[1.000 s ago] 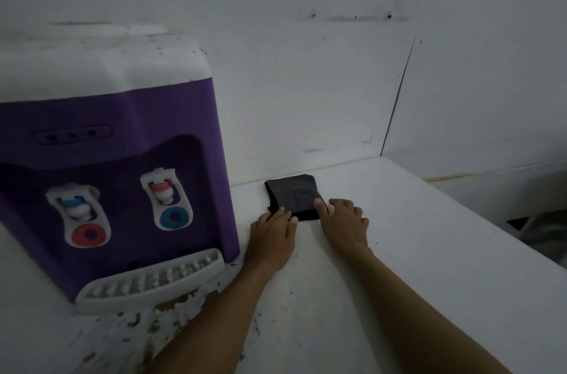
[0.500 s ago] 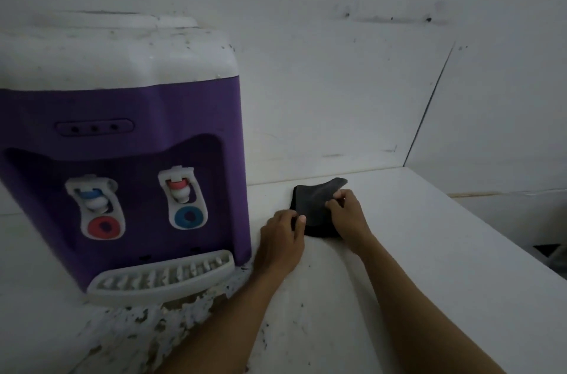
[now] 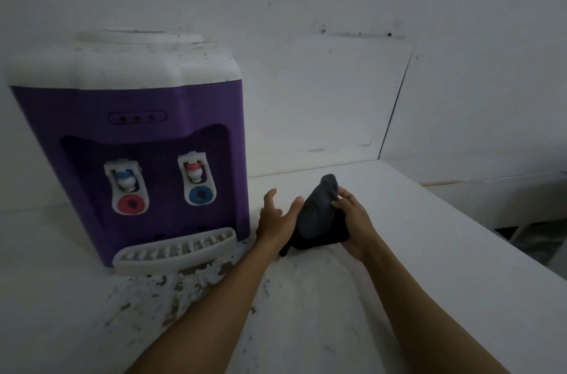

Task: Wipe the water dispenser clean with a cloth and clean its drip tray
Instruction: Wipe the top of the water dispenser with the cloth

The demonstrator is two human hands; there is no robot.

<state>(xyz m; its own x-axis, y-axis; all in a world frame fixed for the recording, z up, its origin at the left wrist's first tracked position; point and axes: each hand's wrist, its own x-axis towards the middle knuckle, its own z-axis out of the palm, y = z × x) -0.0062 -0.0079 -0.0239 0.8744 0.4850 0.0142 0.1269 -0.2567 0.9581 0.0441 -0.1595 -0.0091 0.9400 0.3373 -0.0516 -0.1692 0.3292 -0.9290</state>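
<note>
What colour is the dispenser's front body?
Purple, under a white top; the water dispenser shows it clearly in the head view.

A single head-worn wide-angle view looks forward and down across a white, paint-flaked tabletop [image 3: 306, 312], close in, with both forearms entering from the bottom edge. It faces a white wall [image 3: 306, 67], where a purple-and-white plastic water dispenser [image 3: 138, 134] stands at left. Dim light perhaps hides detail at the right edge.
</note>
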